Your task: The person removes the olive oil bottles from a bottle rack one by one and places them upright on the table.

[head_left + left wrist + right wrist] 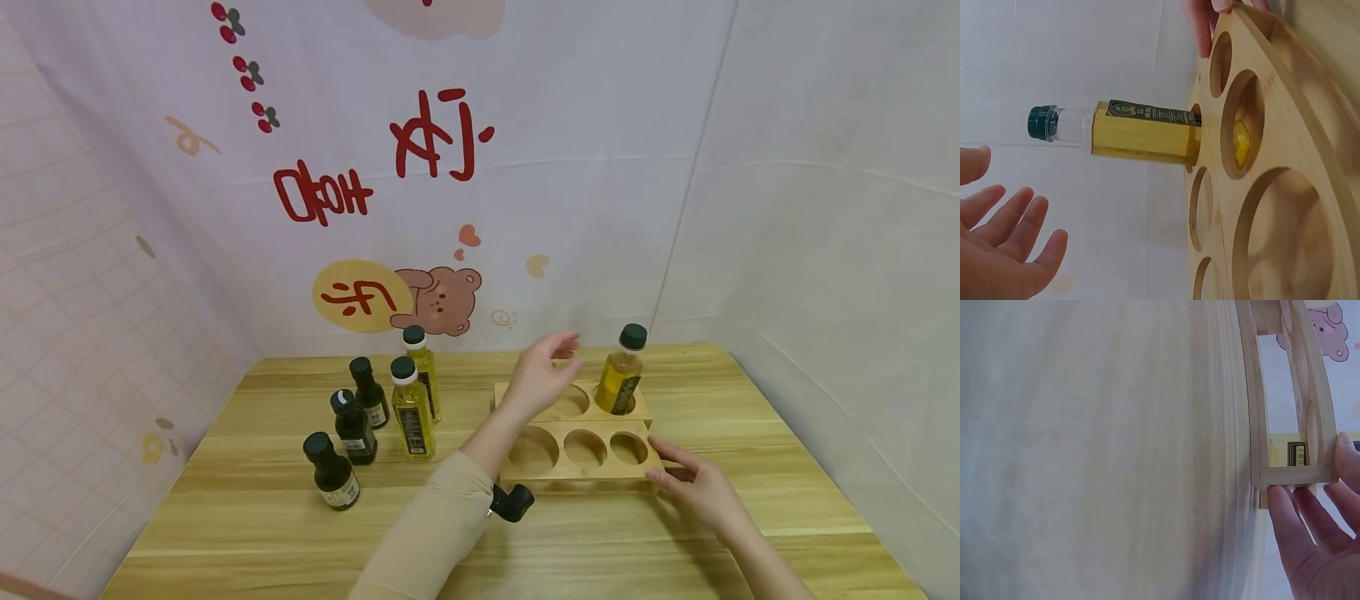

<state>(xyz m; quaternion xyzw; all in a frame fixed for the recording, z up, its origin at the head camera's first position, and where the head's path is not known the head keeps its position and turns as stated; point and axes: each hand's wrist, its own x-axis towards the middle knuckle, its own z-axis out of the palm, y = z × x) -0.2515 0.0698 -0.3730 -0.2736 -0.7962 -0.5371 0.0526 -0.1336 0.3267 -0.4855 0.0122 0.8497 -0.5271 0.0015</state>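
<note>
My left hand (543, 375) hovers over the back row of a two-tier wooden bottle rack (577, 475) with round holes, its fingers spread loosely and holding nothing. In the left wrist view, that hand (1007, 250) is apart from an oil bottle (1147, 134) with a green cap and yellow oil. This bottle (620, 379) stands in the back row's right hole, leaning slightly. At the rack's right end, my right hand (697, 492) holds the wooden edge. The right wrist view shows its thumb on the upper edge and its fingers (1282, 519) against the end panel.
Left of the rack stand two yellow oil bottles (414, 421) with green caps. Farther left are three small dark bottles (356, 437). A black angled part (513, 503) sticks out by the left wrist. A printed cloth (585, 208) hangs behind the wooden table (247, 533).
</note>
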